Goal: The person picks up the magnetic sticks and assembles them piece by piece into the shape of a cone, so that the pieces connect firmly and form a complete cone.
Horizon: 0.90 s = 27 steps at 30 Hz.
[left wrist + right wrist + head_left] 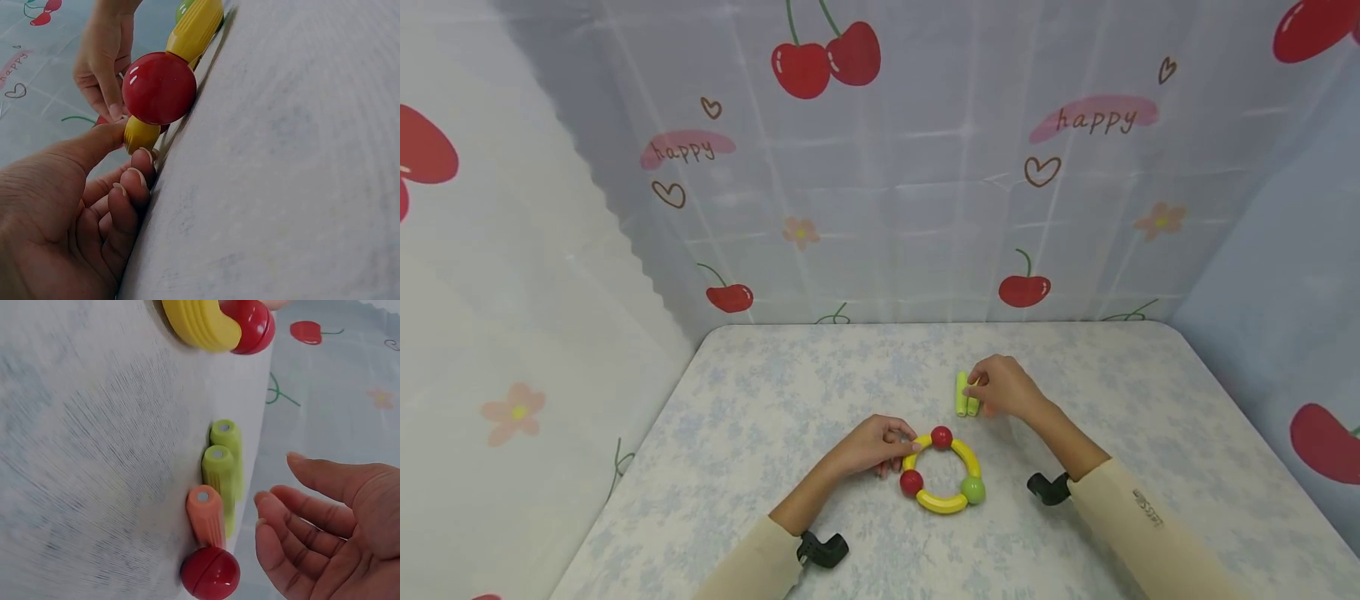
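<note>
A ring of yellow curved pieces, two red balls and a green ball lies on the table. My left hand pinches the ring's left yellow piece between thumb and fingers, beside a red ball. Behind the ring, my right hand hovers by two light green sticks. The right wrist view shows that hand with thumb and fingers apart, not touching the green sticks, an orange stick or a red ball at its end.
The table has a pale cloth with a blue floral pattern. Behind it and at both sides hang curtains printed with cherries, hearts and flowers. Black wrist mounts sit at both sleeves.
</note>
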### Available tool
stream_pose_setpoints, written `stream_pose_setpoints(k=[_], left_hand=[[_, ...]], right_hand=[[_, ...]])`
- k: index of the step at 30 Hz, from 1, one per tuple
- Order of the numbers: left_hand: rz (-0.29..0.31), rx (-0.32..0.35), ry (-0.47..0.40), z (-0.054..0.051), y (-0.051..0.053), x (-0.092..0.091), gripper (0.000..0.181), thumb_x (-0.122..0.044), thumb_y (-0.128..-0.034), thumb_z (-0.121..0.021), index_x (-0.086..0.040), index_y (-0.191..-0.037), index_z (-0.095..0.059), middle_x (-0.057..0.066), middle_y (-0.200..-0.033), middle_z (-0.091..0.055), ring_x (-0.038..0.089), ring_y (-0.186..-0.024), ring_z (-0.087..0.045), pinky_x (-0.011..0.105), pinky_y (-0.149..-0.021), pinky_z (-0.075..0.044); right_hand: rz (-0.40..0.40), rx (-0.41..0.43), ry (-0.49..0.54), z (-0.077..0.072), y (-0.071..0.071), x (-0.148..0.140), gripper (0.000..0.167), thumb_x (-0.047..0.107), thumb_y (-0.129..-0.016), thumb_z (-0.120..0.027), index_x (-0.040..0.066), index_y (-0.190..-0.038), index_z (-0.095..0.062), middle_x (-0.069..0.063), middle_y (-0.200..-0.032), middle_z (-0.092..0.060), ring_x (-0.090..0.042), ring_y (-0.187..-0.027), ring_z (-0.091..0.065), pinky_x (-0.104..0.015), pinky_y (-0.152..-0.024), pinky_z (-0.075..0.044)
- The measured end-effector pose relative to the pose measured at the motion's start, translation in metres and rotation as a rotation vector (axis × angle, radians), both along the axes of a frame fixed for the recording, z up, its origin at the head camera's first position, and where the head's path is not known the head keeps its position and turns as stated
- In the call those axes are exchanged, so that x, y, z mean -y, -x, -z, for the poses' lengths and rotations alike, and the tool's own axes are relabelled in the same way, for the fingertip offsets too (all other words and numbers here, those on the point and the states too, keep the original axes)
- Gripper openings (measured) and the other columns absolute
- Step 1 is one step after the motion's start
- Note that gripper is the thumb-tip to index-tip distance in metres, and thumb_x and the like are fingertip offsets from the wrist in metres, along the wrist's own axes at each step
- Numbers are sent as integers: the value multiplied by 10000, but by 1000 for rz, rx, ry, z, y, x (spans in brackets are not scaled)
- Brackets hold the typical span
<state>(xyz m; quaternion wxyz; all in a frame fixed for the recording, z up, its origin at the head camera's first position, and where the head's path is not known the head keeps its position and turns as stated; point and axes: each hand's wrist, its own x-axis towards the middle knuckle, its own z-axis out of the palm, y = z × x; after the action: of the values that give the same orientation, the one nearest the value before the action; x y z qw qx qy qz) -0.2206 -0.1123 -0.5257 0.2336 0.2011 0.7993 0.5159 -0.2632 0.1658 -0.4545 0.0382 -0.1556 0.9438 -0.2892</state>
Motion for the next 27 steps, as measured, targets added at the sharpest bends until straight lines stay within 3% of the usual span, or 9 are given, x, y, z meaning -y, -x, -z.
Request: stream_pose_setpoints(k=[5, 11, 19, 27], left_hand=[[-1, -3, -1, 0, 0, 0, 167, -280, -973, -709, -148, -1075, -722, 40, -616, -649, 116, -411, -521, 219, -408, -451], [-2, 1, -5, 0, 0, -1, 163, -274, -973, -708, -146, -1074, -720, 43, -614, -646, 116, -410, -519, 221, -407, -453], [1, -11, 1, -1, 0, -1, 169, -304, -972, -709, -162, -1063, -722, 48, -611, -646, 121, -407, -516, 225, -407, -452], [5, -10, 3, -2, 0, -1, 178, -313, -972, -709, -165, -1069, -724, 45, -610, -647, 113, -407, -517, 227, -404, -453]], right_hand=[[41, -21, -111, -2, 15, 5, 170, 185, -866, -828, 25, -886, -771, -42, -841, -694, -186, -740, -602, -368, -672, -544], [101, 66, -182, 0, 26, 14, 213, 216, -861, -833, 26, -858, -737, -50, -791, -668, -188, -668, -595, -315, -594, -519], [152, 134, -247, 8, 32, 25, 277, 246, -836, -854, 36, -815, -674, -56, -724, -626, -182, -587, -586, -263, -510, -479], [174, 142, -278, 15, 36, 33, 367, 300, -816, -863, 73, -732, -587, -46, -653, -564, -171, -546, -541, -261, -478, -429]])
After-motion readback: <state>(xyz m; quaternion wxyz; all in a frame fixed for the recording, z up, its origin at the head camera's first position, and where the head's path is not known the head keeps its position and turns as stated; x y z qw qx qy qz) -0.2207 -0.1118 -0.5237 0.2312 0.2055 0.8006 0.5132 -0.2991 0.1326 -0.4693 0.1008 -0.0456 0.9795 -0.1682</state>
